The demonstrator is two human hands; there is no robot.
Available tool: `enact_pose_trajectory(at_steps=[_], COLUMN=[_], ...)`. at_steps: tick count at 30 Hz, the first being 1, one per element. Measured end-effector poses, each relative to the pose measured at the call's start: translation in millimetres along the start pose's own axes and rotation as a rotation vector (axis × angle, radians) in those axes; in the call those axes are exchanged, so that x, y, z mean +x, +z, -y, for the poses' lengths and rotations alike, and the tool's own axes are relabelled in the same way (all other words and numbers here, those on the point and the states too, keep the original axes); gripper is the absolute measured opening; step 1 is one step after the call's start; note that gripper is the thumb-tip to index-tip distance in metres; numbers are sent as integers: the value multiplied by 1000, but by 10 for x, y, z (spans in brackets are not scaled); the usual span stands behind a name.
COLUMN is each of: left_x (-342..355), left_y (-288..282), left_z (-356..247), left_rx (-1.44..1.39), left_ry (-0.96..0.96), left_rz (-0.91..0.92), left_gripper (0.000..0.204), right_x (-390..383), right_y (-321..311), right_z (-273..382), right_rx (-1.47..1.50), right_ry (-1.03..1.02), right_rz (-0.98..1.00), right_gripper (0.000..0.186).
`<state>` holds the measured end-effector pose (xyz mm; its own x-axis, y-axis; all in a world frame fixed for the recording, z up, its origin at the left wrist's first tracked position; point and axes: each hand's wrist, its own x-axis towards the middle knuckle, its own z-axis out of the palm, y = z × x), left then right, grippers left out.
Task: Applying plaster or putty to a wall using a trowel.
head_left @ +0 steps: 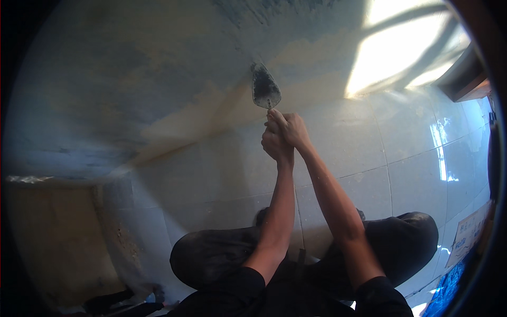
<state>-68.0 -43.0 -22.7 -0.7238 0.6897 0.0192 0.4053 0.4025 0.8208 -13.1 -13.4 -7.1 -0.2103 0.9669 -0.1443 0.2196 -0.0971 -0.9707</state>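
Note:
A small pointed trowel (265,84) with a dark, stained blade is held out against or very close to the mottled grey-beige wall (195,58), below some dark streaks. My left hand (276,138) and my right hand (293,128) are closed together round its handle, with my right thumb along the top. The handle is mostly hidden by my fingers.
Pale floor tiles (417,153) run along the wall's foot under my bent legs (406,238). At upper right are bright sunlight and a wooden edge (467,90). At lower right lie printed cardboard (465,235) and blue plastic (443,290). A brownish recessed surface (53,238) is at left.

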Motion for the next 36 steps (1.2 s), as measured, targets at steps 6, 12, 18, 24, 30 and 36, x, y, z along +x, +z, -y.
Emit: enact_pose_trajectory(at_steps=[6,12,18,24,30,36], left_x=[24,-41,7,-59,-63,-6], left_y=[13,5,-16,-46,-54,25], left_z=[83,14,-3,-74,-30,-60], left_rx=[113,65,26,47,41,-22], left_ry=[2,-30,-5,8,-32,21], left_rz=[16,13,5,-20,-11,-28], left_gripper=[66,72,72,63,67,63], right_x=[6,-14,-3,-39,-86,0], right_y=[-9,-26,77,-6,19,5], right_z=[48,-43,-75,12,31,-14], right_rx=[30,-7,46,64,-7,16], right_ry=[-6,-1,-14,-5,-2,-42], right_rz=[-12,-41,-56,-9,-63,-83], right_gripper=[61,62,62,60,58,57])
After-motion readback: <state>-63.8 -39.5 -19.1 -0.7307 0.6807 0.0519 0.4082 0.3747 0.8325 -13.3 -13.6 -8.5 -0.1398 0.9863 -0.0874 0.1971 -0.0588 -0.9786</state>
